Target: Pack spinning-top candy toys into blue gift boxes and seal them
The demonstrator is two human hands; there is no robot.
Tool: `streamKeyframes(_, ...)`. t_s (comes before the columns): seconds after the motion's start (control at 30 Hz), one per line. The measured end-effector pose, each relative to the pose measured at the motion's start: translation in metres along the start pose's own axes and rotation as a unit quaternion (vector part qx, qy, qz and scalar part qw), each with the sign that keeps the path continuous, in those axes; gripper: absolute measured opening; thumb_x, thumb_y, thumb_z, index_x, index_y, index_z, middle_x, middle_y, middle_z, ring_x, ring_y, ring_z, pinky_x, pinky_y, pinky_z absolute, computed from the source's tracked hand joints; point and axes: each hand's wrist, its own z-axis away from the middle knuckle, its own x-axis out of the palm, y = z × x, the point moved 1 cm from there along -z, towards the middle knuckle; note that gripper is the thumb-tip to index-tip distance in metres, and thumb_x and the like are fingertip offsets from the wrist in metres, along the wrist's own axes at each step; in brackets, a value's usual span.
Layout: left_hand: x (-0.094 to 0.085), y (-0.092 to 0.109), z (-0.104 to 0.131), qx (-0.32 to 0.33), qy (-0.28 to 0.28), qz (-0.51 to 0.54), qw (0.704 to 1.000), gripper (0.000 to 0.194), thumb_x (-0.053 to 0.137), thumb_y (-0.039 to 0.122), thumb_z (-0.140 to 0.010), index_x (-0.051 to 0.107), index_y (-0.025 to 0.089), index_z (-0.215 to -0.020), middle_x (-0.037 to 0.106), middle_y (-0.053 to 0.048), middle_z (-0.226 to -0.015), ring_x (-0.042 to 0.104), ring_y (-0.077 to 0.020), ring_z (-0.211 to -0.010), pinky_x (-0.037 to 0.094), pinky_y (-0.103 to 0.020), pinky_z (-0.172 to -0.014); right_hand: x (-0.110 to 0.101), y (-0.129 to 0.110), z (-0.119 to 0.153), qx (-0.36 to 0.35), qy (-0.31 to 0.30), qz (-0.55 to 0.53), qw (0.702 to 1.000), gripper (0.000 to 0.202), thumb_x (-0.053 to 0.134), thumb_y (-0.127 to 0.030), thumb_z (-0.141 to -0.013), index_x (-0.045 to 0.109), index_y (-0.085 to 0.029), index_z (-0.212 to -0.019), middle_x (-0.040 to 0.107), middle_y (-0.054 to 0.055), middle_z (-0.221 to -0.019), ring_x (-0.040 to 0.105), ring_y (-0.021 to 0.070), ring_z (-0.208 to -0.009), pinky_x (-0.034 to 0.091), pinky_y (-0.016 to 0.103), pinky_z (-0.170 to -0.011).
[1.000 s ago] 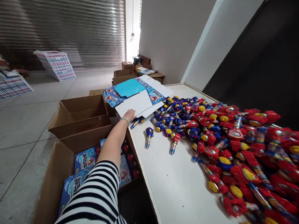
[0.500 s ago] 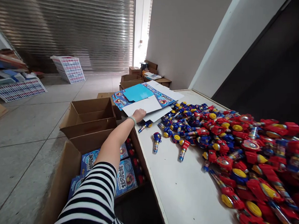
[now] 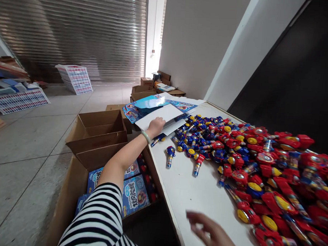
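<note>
My left hand (image 3: 156, 127), a bracelet at its wrist, is closed on the near edge of a flat white-and-blue printed cardboard sheet (image 3: 164, 114) at the table's far left corner. The sheet lies tilted over other printed sheets. Low in the view, my right hand (image 3: 210, 232) is over the white table top (image 3: 183, 195), blurred, with its fingers apart and nothing in them. To its right lies a big heap of red, blue and yellow toys with clear tubes (image 3: 254, 187). Two single toys (image 3: 170, 157) lie nearer the table's left side.
Left of the table, an open carton (image 3: 63, 202) holds blue printed boxes (image 3: 136, 195) and a row of red toys. Another open carton (image 3: 99, 128) stands beyond it. Plastic baskets (image 3: 76, 78) stand near the shutter.
My right hand has come into view over the table. My left hand has moved slightly right, and the white sheet's near part is raised and bent more.
</note>
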Motion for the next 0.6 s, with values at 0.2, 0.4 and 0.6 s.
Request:
streamKeyframes(0.2, 0.006, 0.104, 0.165, 0.100, -0.007, 0.105, 0.989, 0.024, 0.042, 0.009, -0.092, 0.063, 0.019, -0.097, 0.062, -0.014, -0.104, 0.056, -0.0284, -0.098, 0.049, -0.041, -0.080, -0.026, -0.007, -0.126, 0.078, 0.248, -0.505, 0.823, 0.046, 0.077, -0.063, -0.066, 0.069, -0.027, -0.093, 0.072, 0.010, -0.117, 0.066, 0.0283, -0.114, 0.059, 0.044, -0.084)
streamKeyframes(0.4, 0.027, 0.126, 0.227, 0.133, -0.104, 0.465, 0.869, 0.013, 0.056, 0.017, -0.089, 0.066, 0.021, -0.096, 0.068, -0.009, -0.100, 0.062, -0.0221, -0.095, 0.051, -0.036, -0.088, -0.006, 0.026, -0.125, 0.111, 0.343, -0.540, 0.760, 0.027, 0.077, -0.023, -0.056, 0.061, -0.021, -0.079, 0.069, -0.002, -0.071, 0.062, 0.0142, -0.063, 0.052, 0.027, -0.060)
streamKeyframes(0.6, 0.006, 0.091, 0.083, -0.223, -0.079, 0.736, 0.634, 0.023, 0.056, 0.024, -0.094, 0.060, 0.015, -0.115, 0.066, -0.012, -0.117, 0.064, -0.0161, -0.099, 0.053, -0.028, -0.088, 0.024, 0.032, -0.066, 0.080, 0.384, -0.523, 0.757, 0.039, 0.071, -0.026, -0.054, 0.063, -0.021, -0.091, 0.070, -0.004, -0.079, 0.060, 0.0117, -0.068, 0.051, 0.025, -0.065)
